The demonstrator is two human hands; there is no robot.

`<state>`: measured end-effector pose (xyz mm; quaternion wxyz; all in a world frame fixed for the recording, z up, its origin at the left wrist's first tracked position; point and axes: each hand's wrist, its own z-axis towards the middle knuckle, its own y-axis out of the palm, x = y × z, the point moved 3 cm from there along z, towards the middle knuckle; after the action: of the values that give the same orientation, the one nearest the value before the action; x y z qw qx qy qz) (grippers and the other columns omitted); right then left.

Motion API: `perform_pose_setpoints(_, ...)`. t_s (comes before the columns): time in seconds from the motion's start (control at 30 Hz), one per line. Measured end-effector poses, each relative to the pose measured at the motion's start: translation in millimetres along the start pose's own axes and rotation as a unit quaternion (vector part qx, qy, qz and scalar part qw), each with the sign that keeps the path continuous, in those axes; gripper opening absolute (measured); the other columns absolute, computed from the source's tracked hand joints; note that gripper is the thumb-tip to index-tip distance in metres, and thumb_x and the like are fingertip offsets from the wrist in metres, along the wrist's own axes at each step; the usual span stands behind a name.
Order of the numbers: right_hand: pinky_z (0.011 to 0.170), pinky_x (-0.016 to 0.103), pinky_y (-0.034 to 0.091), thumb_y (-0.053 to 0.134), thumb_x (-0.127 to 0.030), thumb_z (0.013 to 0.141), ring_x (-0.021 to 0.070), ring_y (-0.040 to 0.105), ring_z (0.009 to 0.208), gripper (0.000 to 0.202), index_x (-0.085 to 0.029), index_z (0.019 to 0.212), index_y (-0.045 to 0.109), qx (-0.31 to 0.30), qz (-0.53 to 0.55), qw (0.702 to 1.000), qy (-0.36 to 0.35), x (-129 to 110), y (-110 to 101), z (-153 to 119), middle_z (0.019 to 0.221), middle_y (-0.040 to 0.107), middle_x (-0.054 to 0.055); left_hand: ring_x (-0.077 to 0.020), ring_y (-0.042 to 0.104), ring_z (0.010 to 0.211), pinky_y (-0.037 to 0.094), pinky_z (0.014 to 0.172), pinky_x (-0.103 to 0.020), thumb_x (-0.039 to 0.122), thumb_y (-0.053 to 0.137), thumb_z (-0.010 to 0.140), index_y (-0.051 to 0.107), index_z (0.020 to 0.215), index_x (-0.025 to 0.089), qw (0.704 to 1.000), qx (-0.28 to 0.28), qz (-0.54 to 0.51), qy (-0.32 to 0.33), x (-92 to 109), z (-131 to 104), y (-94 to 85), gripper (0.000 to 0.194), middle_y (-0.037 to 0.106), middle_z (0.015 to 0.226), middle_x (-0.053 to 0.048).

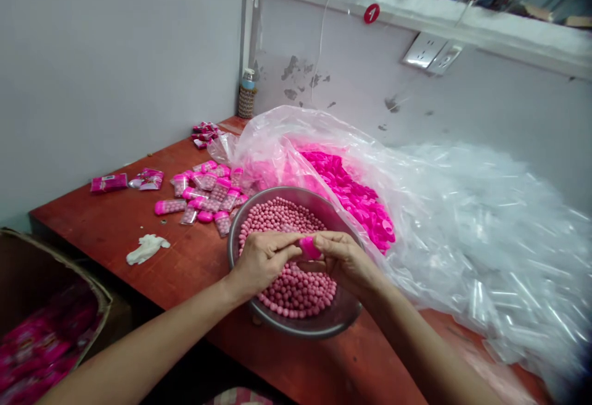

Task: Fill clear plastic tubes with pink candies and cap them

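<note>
Over a metal bowl (296, 330) of small pink balls (300, 291), my two hands meet at a bright pink cap (309, 247). My left hand (264, 261) is closed, its thumb and fingertips pinching at the cap's left side. From the other side, the thumb and fingers of my right hand (345, 259) grip it too. Whether a clear container is joined to the cap is hidden by my fingers. Left of the bowl lie several clear small containers (221, 189) with pink caps and pink balls inside. Behind it, loose pink caps (354, 198) fill an open plastic bag (296, 122).
A large heap of clear empty containers (490, 238) in plastic covers the table's right side. Pink packets (109, 183) and a crumpled white scrap (147, 249) lie on the red table (185, 269). A cardboard box (104, 297) with pink packets stands lower left; a bottle (247, 94) stands in the corner.
</note>
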<state>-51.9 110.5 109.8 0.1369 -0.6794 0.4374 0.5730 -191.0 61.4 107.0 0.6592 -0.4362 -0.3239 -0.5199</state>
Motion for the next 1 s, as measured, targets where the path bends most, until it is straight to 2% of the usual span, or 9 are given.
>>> perform_pose_setpoints(0.13, 0.071, 0.032, 0.052, 0.055, -0.043, 0.079, 0.0152, 0.064, 0.076, 0.033, -0.019, 0.102, 0.060, 0.003, -0.070, 0.997, -0.026, -15.3, -13.4, 13.5, 0.092, 0.065, 0.007, -0.0186, 0.062, 0.096, 0.047, 0.088, -0.029, 0.023, 0.055, 0.080, 0.064, 0.106, 0.019, 0.997, 0.063, -0.020, -0.036, -3.0, 14.9, -14.7, 0.028, 0.068, 0.105, -0.003)
perform_pose_setpoints(0.23, 0.066, 0.028, 0.051, 0.053, -0.044, 0.079, 0.0146, 0.063, 0.075, 0.034, -0.019, 0.101, 0.058, 0.057, -0.237, 0.968, -0.060, -23.8, -31.1, 22.2, 0.095, 0.064, 0.007, -0.0211, 0.059, 0.102, 0.045, 0.092, -0.033, 0.030, 0.055, 0.079, 0.061, 0.110, 0.016, 0.987, 0.150, 0.037, -0.054, -13.2, 37.0, -52.8, 0.034, 0.065, 0.110, -0.004)
perform_pose_setpoints(0.3, 0.065, 0.027, 0.049, 0.055, -0.039, 0.078, 0.0148, 0.062, 0.071, 0.028, -0.017, 0.094, 0.061, 0.067, -0.411, 0.907, -0.066, -22.2, -38.6, 25.7, 0.088, 0.065, 0.006, -0.0219, 0.055, 0.108, 0.040, 0.096, -0.035, 0.030, 0.054, 0.080, 0.056, 0.116, 0.015, 0.975, 0.192, 0.097, -0.048, -21.9, 50.2, -81.1, 0.039, 0.061, 0.117, -0.006)
perform_pose_setpoints(0.4, 0.069, 0.027, 0.044, 0.060, -0.029, 0.074, 0.0171, 0.060, 0.076, 0.018, -0.019, 0.087, 0.065, 0.033, -0.625, 0.776, -0.076, -8.9, -38.6, 29.6, 0.085, 0.066, 0.005, -0.0221, 0.047, 0.117, 0.036, 0.099, -0.036, 0.026, 0.057, 0.077, 0.040, 0.130, 0.017, 0.968, 0.209, 0.136, -0.032, -31.0, 54.7, -103.4, 0.056, 0.052, 0.128, -0.009)
perform_pose_setpoints(0.47, 0.070, 0.027, 0.042, 0.064, -0.024, 0.069, 0.0189, 0.059, 0.082, 0.021, -0.019, 0.089, 0.064, 0.014, -0.695, 0.716, -0.072, 2.9, -34.8, 32.7, 0.091, 0.064, 0.006, -0.0217, 0.050, 0.114, 0.039, 0.097, -0.035, 0.027, 0.056, 0.078, 0.039, 0.130, 0.017, 0.974, 0.183, 0.129, -0.039, -31.7, 46.3, -97.6, 0.056, 0.054, 0.125, -0.010)
perform_pose_setpoints(0.53, 0.068, 0.027, 0.041, 0.066, -0.023, 0.065, 0.0197, 0.058, 0.083, 0.026, -0.017, 0.090, 0.063, 0.010, -0.717, 0.694, -0.059, 11.9, -30.9, 36.0, 0.094, 0.062, 0.008, -0.0215, 0.056, 0.107, 0.044, 0.092, -0.034, 0.030, 0.054, 0.079, 0.048, 0.124, 0.015, 0.982, 0.132, 0.120, -0.057, -28.2, 33.3, -78.8, 0.048, 0.060, 0.118, -0.010)
perform_pose_setpoints(0.67, 0.061, 0.023, 0.039, 0.070, -0.027, 0.062, 0.0155, 0.056, 0.073, 0.026, -0.015, 0.083, 0.060, 0.018, -0.702, 0.710, -0.049, 11.8, -25.8, 36.9, 0.081, 0.062, 0.004, -0.0216, 0.060, 0.100, 0.047, 0.087, -0.033, 0.029, 0.054, 0.079, 0.057, 0.114, 0.017, 0.986, 0.006, 0.150, -0.068, -16.0, 12.1, -33.6, 0.038, 0.064, 0.111, -0.008)
perform_pose_setpoints(0.8, 0.053, 0.020, 0.037, 0.069, -0.031, 0.065, 0.0111, 0.053, 0.062, 0.021, -0.016, 0.074, 0.057, 0.049, -0.665, 0.744, -0.051, -1.3, -23.6, 24.1, 0.068, 0.059, -0.001, -0.0249, 0.056, 0.105, 0.043, 0.091, -0.038, 0.027, 0.053, 0.077, 0.052, 0.120, 0.015, 0.973, -0.103, 0.200, -0.058, -10.8, 5.4, -6.7, 0.044, 0.061, 0.115, -0.011)
perform_pose_setpoints(1.0, 0.057, 0.023, 0.045, 0.065, -0.034, 0.070, 0.0107, 0.056, 0.060, 0.024, -0.017, 0.082, 0.052, 0.063, -0.296, 0.947, -0.110, -2.4, -13.6, -6.2, 0.065, 0.057, -0.003, -0.0245, 0.058, 0.101, 0.045, 0.088, -0.037, 0.032, 0.051, 0.080, 0.054, 0.116, 0.020, 0.980, -0.136, 0.103, -0.099, -6.3, 7.2, 10.0, 0.039, 0.064, 0.110, -0.008)
